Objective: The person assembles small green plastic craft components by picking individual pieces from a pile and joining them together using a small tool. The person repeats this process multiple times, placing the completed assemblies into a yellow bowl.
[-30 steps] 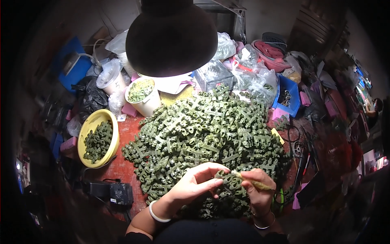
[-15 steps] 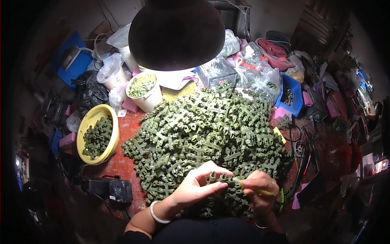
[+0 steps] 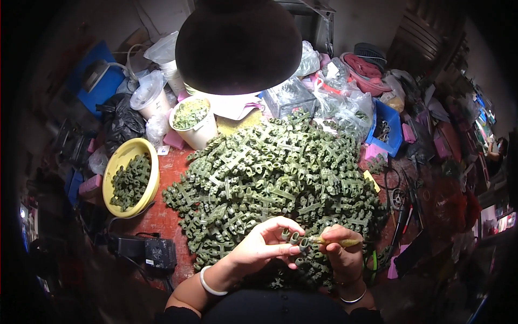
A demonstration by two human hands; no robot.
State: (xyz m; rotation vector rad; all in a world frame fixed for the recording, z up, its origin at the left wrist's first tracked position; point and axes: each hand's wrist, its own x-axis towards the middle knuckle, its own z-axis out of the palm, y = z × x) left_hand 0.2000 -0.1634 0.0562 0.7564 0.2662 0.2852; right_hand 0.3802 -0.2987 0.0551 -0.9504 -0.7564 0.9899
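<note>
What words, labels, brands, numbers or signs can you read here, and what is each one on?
No text can be read in this view.
Small white label on the black box: too small to read.
Small white card by the pink block: marked, but too small to read.

Centre: heap of parts (image 3: 270,178) on the table (image 3: 171,216). Over the near side of the heap: left hand (image 3: 264,245) and right hand (image 3: 343,254), with a single part (image 3: 294,237) in the former and a tool (image 3: 352,243) in the latter. Left: basin (image 3: 154,186) with more parts (image 3: 131,182) inside; nearer, adapter (image 3: 160,252). Behind, from left to right: bucket (image 3: 200,133), box (image 3: 288,98), plastic bags (image 3: 348,108), bin (image 3: 395,123). Overhead, toward the rear: lamp (image 3: 238,48). Right of the heap: hand tools (image 3: 401,220).
</note>
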